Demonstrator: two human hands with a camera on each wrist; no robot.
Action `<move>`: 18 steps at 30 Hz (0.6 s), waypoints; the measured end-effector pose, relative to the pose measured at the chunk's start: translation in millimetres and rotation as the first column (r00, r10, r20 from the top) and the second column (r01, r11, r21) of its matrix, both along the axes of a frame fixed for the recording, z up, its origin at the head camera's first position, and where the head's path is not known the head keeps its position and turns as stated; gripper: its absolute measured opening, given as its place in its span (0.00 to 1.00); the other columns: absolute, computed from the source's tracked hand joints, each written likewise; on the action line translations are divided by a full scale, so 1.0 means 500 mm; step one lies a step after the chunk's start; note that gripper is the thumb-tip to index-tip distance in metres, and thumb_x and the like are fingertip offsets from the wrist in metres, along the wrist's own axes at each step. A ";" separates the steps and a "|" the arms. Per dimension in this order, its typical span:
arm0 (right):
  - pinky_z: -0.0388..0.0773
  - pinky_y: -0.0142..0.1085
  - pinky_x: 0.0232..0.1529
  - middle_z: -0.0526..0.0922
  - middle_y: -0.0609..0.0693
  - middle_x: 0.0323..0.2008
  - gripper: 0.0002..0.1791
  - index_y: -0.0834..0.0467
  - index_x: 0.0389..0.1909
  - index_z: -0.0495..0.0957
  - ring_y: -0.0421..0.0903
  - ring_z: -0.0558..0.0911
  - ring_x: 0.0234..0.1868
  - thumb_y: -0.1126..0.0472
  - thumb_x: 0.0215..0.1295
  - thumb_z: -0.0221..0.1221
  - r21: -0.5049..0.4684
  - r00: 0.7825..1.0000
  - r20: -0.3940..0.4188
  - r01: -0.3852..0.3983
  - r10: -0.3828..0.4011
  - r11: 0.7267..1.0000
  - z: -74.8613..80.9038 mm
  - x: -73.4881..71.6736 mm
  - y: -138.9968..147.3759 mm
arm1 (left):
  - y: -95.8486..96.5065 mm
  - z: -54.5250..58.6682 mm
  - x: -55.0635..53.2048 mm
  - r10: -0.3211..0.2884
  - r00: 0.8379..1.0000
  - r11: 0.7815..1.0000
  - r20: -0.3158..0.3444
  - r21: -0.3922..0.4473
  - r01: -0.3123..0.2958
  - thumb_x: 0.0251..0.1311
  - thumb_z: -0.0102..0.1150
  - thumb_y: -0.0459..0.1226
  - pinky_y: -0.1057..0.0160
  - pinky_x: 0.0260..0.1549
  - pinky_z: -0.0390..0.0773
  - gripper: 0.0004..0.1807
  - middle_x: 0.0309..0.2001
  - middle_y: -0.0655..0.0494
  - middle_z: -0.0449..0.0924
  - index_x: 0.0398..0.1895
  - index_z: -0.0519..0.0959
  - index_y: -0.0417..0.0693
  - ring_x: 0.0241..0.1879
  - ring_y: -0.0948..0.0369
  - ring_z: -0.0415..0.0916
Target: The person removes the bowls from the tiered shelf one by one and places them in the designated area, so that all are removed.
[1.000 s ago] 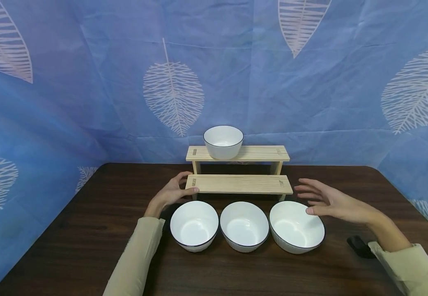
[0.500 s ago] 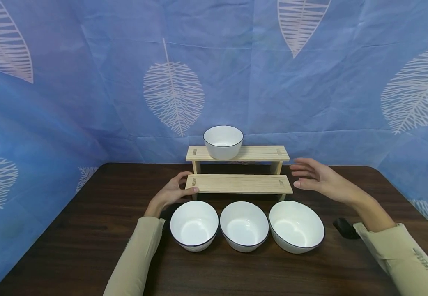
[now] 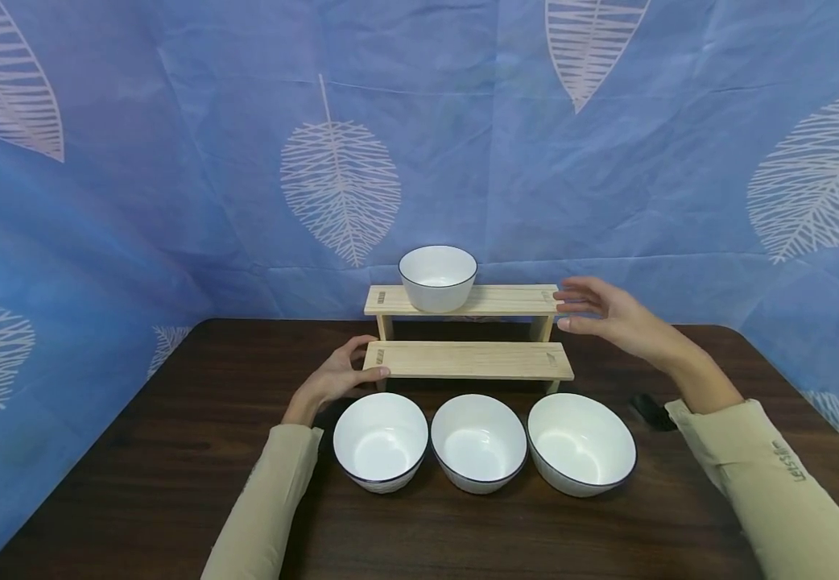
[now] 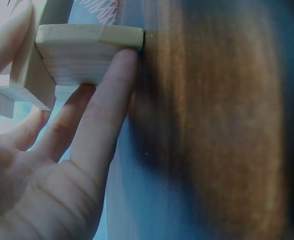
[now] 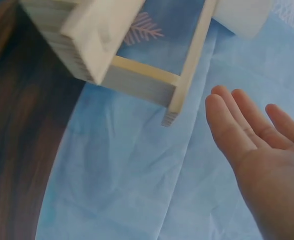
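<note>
At nine o'clock on the wooden stand [image 3: 469,360], the left hand [image 3: 334,376] is gripping, apparently steadying it; at three o'clock, the right hand [image 3: 615,321] is hovering empty, fingers extended.

A screened-off corner, whether of a home or a lab cannot be told: creased blue cloth [image 3: 448,169] printed with pale leaves fills the upper frame and both sides, hanging just behind a dark wood-grain tabletop [image 3: 159,467] across the lower frame.
</note>
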State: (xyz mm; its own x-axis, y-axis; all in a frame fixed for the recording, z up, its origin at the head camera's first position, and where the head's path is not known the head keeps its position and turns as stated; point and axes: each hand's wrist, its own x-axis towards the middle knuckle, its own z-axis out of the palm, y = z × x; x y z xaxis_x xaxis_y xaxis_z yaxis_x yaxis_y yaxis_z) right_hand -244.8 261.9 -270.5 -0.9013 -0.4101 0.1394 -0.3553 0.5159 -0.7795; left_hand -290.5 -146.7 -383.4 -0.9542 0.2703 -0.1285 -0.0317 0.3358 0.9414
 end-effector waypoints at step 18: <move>0.61 0.59 0.69 0.59 0.68 0.74 0.42 0.68 0.79 0.46 0.65 0.60 0.74 0.59 0.75 0.59 -0.081 0.997 0.049 0.062 -0.058 0.995 0.027 -0.054 -0.067 | -0.001 0.000 -0.001 -0.001 1.000 1.000 0.006 0.004 0.001 0.65 0.67 0.34 0.37 0.53 0.77 0.41 0.69 0.32 0.63 0.77 0.56 0.41 0.56 0.40 0.76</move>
State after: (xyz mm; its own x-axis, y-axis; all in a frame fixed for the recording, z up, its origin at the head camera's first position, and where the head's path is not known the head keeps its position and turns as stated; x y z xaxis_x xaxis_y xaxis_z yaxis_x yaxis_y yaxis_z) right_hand -272.0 228.4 -257.1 -0.9302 -0.3441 0.1276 -0.2879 0.4682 -0.8354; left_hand -291.2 -147.1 -383.5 -0.9530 0.2720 -0.1332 -0.0370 0.3320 0.9426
